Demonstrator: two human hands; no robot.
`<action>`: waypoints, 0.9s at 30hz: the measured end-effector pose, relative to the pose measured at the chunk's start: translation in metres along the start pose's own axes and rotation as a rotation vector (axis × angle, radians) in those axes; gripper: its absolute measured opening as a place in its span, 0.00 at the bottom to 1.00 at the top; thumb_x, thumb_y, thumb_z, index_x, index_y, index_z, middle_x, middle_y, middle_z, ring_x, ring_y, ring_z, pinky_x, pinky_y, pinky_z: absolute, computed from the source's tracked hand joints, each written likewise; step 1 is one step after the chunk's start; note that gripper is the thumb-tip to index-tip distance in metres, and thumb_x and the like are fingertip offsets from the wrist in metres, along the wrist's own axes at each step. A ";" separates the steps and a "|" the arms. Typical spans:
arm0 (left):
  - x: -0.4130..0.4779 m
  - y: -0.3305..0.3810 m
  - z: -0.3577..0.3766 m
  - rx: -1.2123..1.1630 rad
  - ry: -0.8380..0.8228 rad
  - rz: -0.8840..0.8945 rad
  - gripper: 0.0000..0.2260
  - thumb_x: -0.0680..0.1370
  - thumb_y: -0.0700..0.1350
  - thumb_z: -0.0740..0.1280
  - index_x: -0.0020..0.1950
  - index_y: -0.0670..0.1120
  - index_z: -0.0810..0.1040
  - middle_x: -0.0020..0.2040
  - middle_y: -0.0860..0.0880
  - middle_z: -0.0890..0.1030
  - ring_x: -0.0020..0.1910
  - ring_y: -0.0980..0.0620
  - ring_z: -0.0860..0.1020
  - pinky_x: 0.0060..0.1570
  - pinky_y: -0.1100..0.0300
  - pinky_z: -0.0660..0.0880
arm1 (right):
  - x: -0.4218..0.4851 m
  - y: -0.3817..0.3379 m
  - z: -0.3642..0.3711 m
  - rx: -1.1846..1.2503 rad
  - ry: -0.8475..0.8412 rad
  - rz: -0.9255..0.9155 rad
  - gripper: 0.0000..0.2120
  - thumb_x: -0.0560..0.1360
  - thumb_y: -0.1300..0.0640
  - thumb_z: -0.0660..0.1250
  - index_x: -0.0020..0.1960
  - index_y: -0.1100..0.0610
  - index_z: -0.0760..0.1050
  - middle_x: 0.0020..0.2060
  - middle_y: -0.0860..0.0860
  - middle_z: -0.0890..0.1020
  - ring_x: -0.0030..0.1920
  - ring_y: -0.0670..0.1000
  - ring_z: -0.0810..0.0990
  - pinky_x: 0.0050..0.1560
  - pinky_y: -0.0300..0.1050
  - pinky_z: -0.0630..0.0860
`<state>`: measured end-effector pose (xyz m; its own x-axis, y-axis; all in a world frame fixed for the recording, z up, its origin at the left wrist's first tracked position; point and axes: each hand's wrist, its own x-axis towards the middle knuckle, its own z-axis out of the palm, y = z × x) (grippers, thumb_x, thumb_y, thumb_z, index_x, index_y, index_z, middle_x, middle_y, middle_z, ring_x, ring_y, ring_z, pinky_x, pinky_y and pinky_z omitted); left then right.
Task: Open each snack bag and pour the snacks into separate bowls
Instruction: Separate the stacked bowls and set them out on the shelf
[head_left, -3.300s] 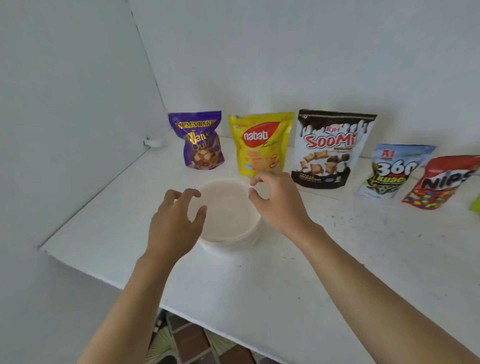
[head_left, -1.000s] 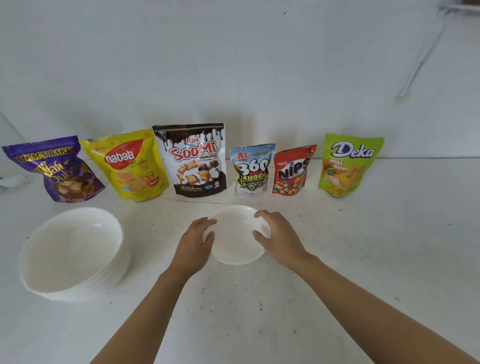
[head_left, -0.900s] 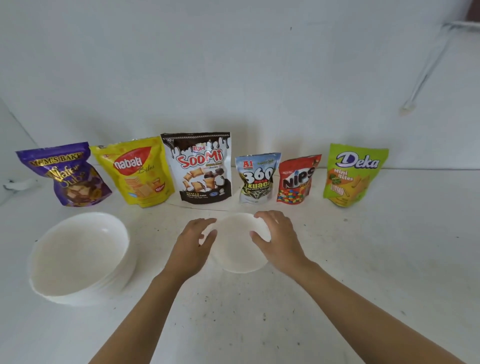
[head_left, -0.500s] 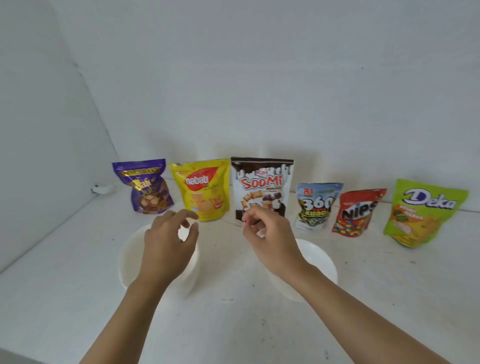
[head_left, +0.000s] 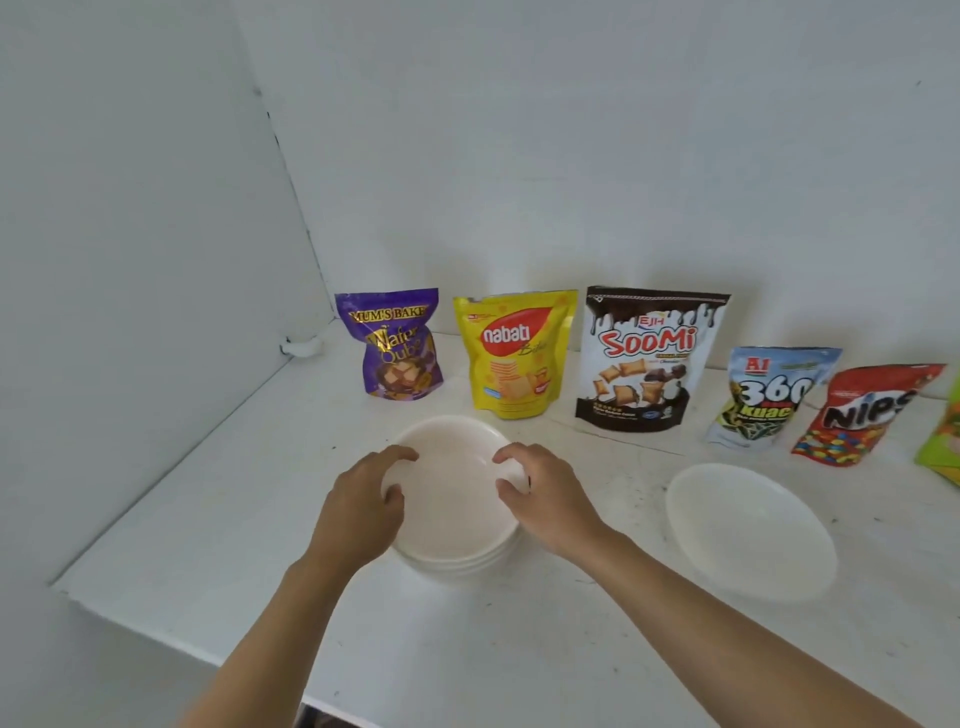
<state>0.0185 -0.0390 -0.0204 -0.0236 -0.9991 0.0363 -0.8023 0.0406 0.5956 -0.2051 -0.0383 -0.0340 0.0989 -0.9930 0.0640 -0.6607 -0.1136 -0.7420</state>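
On the white counter (head_left: 519, 649) the top bowl (head_left: 452, 467) — stiff, probably slippery — is gripped at its rim by left hand (head_left: 358, 514) and right hand (head_left: 545, 504).

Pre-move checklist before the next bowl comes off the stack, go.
1. Left hand grips top bowl rim: ok.
2. Right hand grips the opposite rim: ok.
3. Top bowl freed from stack beneath: cannot tell.
4. Bare table between stack and single bowl: ok.
5. Single bowl empty: ok.
6. Snack bags opened: not ok, tops look sealed.
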 end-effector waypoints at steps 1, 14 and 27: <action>0.001 -0.004 -0.003 -0.012 0.012 0.011 0.19 0.79 0.36 0.62 0.65 0.54 0.77 0.66 0.50 0.79 0.60 0.47 0.76 0.58 0.52 0.75 | 0.001 -0.001 0.003 0.003 0.007 -0.010 0.15 0.79 0.58 0.64 0.64 0.50 0.76 0.52 0.48 0.76 0.41 0.41 0.72 0.47 0.40 0.67; 0.018 -0.029 -0.023 0.021 0.062 0.141 0.19 0.82 0.38 0.59 0.69 0.56 0.74 0.74 0.52 0.74 0.63 0.44 0.76 0.61 0.45 0.77 | 0.011 -0.032 0.017 -0.176 0.087 -0.065 0.17 0.81 0.58 0.59 0.68 0.48 0.70 0.43 0.45 0.77 0.42 0.46 0.74 0.41 0.46 0.75; 0.029 -0.006 -0.029 0.214 -0.083 0.016 0.20 0.82 0.40 0.57 0.67 0.63 0.70 0.79 0.54 0.63 0.71 0.46 0.68 0.67 0.42 0.67 | 0.009 -0.039 -0.006 0.004 0.069 -0.035 0.15 0.80 0.63 0.60 0.65 0.54 0.75 0.28 0.41 0.67 0.28 0.41 0.68 0.30 0.35 0.64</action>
<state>0.0398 -0.0680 0.0003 -0.0794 -0.9965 -0.0275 -0.9093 0.0611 0.4116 -0.1829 -0.0430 -0.0010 0.0706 -0.9882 0.1358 -0.6549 -0.1487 -0.7410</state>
